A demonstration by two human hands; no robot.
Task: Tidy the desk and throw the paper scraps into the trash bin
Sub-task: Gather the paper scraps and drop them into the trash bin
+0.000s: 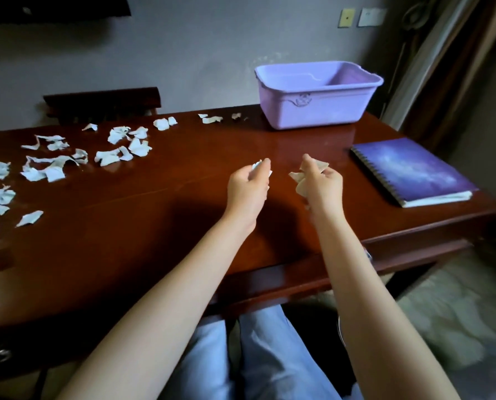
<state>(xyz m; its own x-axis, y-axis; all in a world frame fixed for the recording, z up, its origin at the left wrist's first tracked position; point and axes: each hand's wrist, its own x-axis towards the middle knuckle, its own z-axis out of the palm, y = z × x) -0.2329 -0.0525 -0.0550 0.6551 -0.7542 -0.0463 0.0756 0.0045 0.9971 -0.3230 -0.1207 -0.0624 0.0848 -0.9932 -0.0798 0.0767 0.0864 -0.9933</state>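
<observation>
Head view shows the left hand point(248, 187) pinching a white scrap point(257, 165) and the right hand point(323, 184) gripping tan scraps point(300, 180) above the desk point(154, 197), before the purple bin point(317, 96).

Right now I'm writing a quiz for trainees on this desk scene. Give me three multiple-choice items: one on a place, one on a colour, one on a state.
1. Where is the notebook?
A) at the desk's right end
B) on the floor
C) on the chair

2. What colour is the bin?
A) red
B) purple
C) green

3. What is the right grip doing?
A) lying flat on the desk
B) holding scraps
C) pushing the bin

Answers:
1 A: it lies flat by the desk's right edge.
2 B: its walls are pale purple.
3 B: brownish scraps stick out from its curled fingers.
</observation>
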